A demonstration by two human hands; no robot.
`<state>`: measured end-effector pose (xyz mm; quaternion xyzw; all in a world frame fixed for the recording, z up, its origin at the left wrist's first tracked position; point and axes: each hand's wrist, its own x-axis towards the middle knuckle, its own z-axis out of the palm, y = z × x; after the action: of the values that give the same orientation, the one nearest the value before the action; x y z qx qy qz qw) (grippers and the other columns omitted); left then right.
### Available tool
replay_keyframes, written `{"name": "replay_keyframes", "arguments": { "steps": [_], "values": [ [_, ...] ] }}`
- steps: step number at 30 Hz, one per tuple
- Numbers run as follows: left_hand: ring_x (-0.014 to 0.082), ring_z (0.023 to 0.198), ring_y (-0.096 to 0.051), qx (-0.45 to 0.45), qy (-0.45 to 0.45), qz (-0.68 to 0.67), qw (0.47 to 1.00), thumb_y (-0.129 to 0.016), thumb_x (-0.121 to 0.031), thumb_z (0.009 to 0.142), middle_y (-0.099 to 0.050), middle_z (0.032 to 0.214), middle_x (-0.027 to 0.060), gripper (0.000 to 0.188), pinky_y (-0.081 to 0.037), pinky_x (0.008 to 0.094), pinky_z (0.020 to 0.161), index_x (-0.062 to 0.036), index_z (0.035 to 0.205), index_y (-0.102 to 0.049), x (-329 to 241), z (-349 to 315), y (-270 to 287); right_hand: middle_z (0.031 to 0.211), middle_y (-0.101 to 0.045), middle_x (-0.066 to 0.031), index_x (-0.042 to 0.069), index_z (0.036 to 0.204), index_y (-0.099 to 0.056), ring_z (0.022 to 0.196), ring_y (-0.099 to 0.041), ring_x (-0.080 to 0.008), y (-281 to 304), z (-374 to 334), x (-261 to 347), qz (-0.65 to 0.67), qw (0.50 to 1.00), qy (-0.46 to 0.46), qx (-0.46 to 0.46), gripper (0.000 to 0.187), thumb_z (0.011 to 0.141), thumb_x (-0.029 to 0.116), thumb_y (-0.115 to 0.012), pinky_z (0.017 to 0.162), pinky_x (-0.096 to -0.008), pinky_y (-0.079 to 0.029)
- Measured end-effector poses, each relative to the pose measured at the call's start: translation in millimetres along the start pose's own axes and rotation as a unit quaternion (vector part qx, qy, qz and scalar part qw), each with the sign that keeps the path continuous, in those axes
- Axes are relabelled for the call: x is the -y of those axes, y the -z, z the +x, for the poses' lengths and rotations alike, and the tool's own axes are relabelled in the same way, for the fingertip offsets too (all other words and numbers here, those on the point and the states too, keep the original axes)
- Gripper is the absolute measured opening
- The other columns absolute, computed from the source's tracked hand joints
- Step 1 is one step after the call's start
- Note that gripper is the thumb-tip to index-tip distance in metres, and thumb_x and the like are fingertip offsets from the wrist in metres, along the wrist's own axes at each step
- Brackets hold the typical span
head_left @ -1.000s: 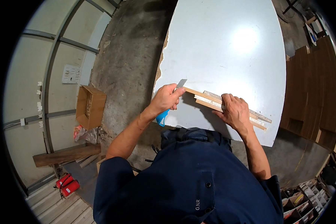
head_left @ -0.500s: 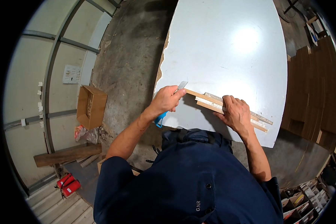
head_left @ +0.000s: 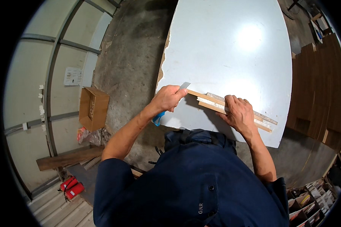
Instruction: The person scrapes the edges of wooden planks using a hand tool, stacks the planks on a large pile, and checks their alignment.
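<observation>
My left hand [head_left: 166,98] is closed near the left ends of the strips. It grips a blue-handled blade tool [head_left: 157,118]; a flat grey blade shows past the thumb and the blue part sticks out below the palm. Its exact kind is unclear. The thumb is at the tip of the longest wooden strip [head_left: 195,93]. My right hand [head_left: 238,113] wraps over a small bundle of strips, bare wood and pale speckled ones [head_left: 212,104], lying at a slant with staggered ends. Beneath them is a white tabletop [head_left: 223,53].
The tabletop's left edge is ragged, with brown board showing. On the floor to the left stand an open cardboard box [head_left: 94,108], a plank [head_left: 68,158] and red cylinders [head_left: 72,188]. Brown stacked boards [head_left: 318,90] are to the right, with a compartmented rack [head_left: 310,204] below.
My left hand has shifted slightly left, and the tool's blue part has swung left and a little up. My right hand stays on the bundle.
</observation>
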<state>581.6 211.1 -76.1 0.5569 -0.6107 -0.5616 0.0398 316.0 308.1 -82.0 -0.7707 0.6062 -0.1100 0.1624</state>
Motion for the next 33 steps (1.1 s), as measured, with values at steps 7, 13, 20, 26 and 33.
{"name": "replay_keyframes", "arguments": {
  "steps": [7, 13, 20, 26, 33],
  "values": [
    [0.0184, 0.040, -0.051, -0.048, -0.178, 0.188, 0.965, -0.055, -0.038, 0.094, -0.050, 0.050, 0.0107, 0.048, -0.043, 0.0318, 0.041, 0.0001, 0.065, -0.049, 15, 6, 0, 0.078, -0.057, -0.0085, 0.006, 0.090, -0.050, 0.072, -0.060, -0.0250, -6, 0, -1, -0.028, 0.999, -0.028, 0.033, 0.044, 0.069, 0.030, -0.080, 0.069, -0.0357, -0.046],
    [0.0170, 0.041, -0.051, 0.062, -0.087, 0.187, 0.976, -0.055, -0.036, 0.095, -0.050, 0.053, 0.0101, 0.045, -0.043, 0.0309, 0.041, 0.0002, 0.069, -0.049, -6, 13, 17, 0.079, -0.057, -0.0088, 0.006, 0.089, -0.050, 0.073, -0.060, -0.0247, -6, -1, -1, -0.023, 0.998, -0.036, 0.047, 0.043, 0.069, 0.028, -0.080, 0.070, -0.0366, -0.046],
    [0.0201, 0.039, -0.054, -0.095, -0.180, 0.238, 0.950, -0.053, -0.032, 0.096, -0.051, 0.050, 0.0122, 0.042, -0.044, 0.0337, 0.041, 0.0028, 0.072, -0.052, 19, 1, -17, 0.077, -0.058, -0.0085, 0.007, 0.088, -0.050, 0.072, -0.060, -0.0247, -13, -3, -1, -0.031, 0.998, -0.028, 0.036, 0.042, 0.068, 0.027, -0.081, 0.068, -0.0366, -0.046],
    [0.0184, 0.042, -0.054, 0.097, -0.012, 0.084, 0.992, -0.051, -0.038, 0.096, -0.051, 0.052, 0.0108, 0.049, -0.044, 0.0332, 0.042, 0.0008, 0.067, -0.051, -17, 7, 2, 0.077, -0.058, -0.0088, 0.007, 0.088, -0.051, 0.072, -0.061, -0.0254, -8, -2, -4, -0.015, 0.999, -0.027, 0.019, 0.042, 0.068, 0.027, -0.081, 0.068, -0.0371, -0.047],
    [0.0120, 0.041, -0.048, -0.009, -0.013, 0.022, 1.000, -0.044, -0.036, 0.099, -0.047, 0.056, 0.0013, 0.041, -0.042, 0.0281, 0.040, -0.0040, 0.074, -0.048, -10, -9, -21, 0.077, -0.059, -0.0090, 0.007, 0.089, -0.051, 0.073, -0.062, -0.0259, -10, -2, -3, -0.004, 1.000, -0.017, 0.011, 0.040, 0.070, 0.028, -0.079, 0.069, -0.0372, -0.047]
  ]
}}
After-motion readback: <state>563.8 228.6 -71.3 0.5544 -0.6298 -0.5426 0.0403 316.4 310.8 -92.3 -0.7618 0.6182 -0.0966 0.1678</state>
